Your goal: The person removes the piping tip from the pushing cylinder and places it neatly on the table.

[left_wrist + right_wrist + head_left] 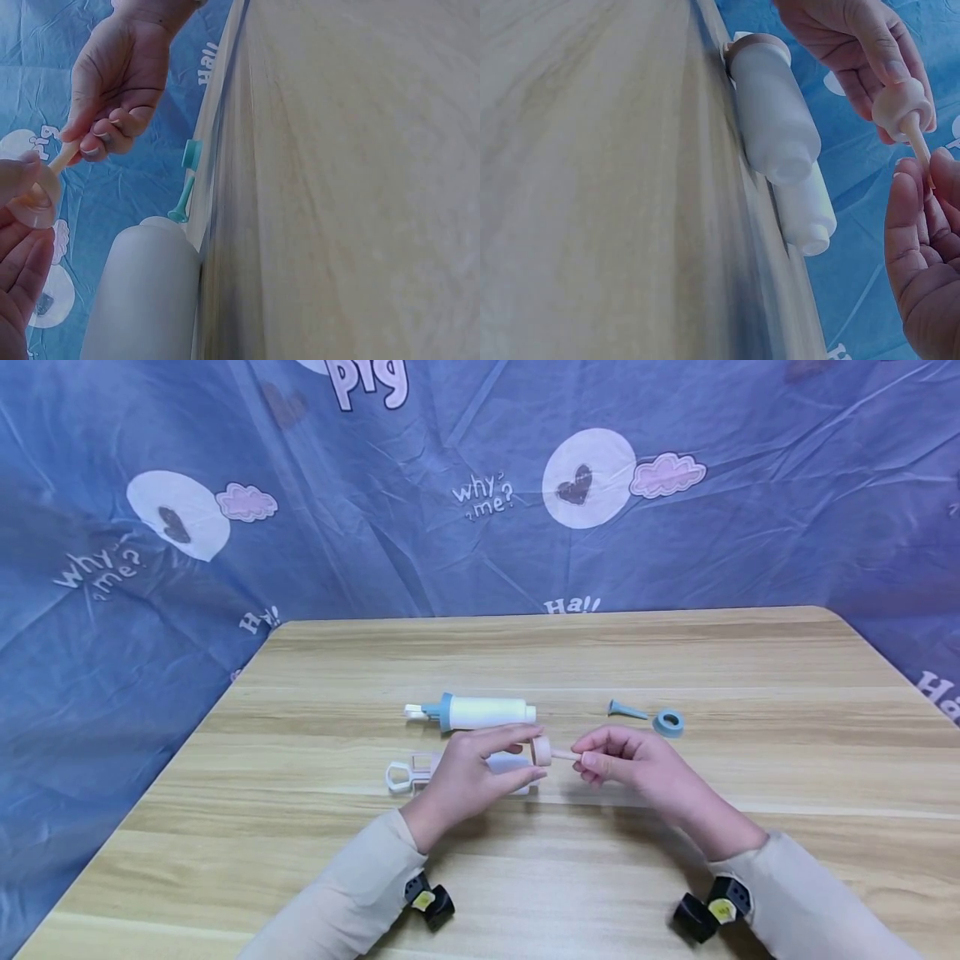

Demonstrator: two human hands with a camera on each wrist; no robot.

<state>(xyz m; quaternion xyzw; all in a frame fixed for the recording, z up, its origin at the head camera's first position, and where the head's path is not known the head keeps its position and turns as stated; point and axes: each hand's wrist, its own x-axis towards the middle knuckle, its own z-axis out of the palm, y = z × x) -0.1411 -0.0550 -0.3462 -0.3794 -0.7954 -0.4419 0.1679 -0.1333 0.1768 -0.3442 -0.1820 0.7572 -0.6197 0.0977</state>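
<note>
Between both hands is a pale pink ring cap [541, 752] with a slim pink nozzle [564, 755] sticking out of it toward the right. My left hand [472, 770] holds the cap between thumb and fingers, seen from the far side in the right wrist view. The nozzle's free end is pinched by my right hand [632, 766]. Under the left hand lies a white cylinder with a pink collar [759, 46] and a white looped handle [398, 777], partly hidden in the head view. A second white cylinder [487, 712] with a blue collar lies just behind it.
A small blue nozzle [628, 710] and a blue ring cap [668, 722] lie on the wooden table [300, 843], beyond the right hand. A blue printed cloth [420, 543] hangs behind the table's far edge.
</note>
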